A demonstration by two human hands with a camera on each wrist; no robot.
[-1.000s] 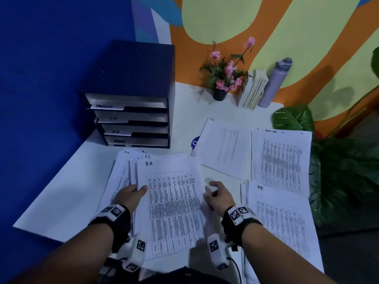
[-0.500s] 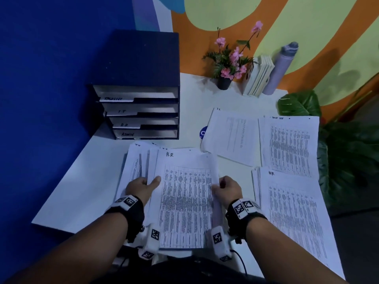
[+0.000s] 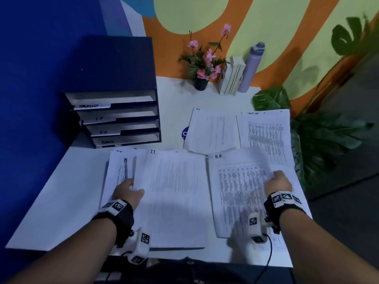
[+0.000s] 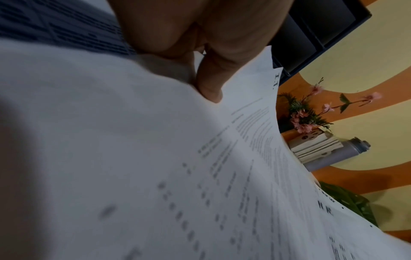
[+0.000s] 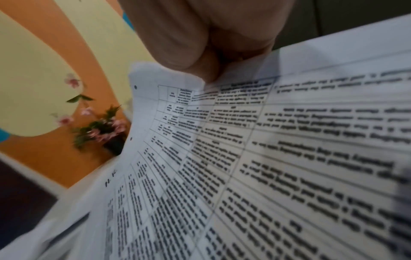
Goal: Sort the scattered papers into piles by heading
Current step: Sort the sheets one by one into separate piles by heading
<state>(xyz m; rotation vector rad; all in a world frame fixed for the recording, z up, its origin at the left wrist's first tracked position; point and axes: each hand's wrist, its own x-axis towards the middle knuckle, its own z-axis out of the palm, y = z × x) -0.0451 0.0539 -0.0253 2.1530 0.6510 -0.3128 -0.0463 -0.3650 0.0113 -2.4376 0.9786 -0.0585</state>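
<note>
The right hand [image 3: 277,182] pinches a thin white paper sheet with a printed table and "H.R." written on top [image 3: 238,189], its fingers [image 5: 206,70] curled on the far side edge so the floppy page hangs curved. It hovers over the white "H.R." paper pile [image 3: 291,242] under the fingers, probably its home. The left hand [image 3: 128,190] lies flat, thumb [image 4: 209,84] straight on the white "I.T." sheet [image 3: 176,193], likely pressing so the loose white papers [image 3: 119,171] beneath the fingers stay put.
</note>
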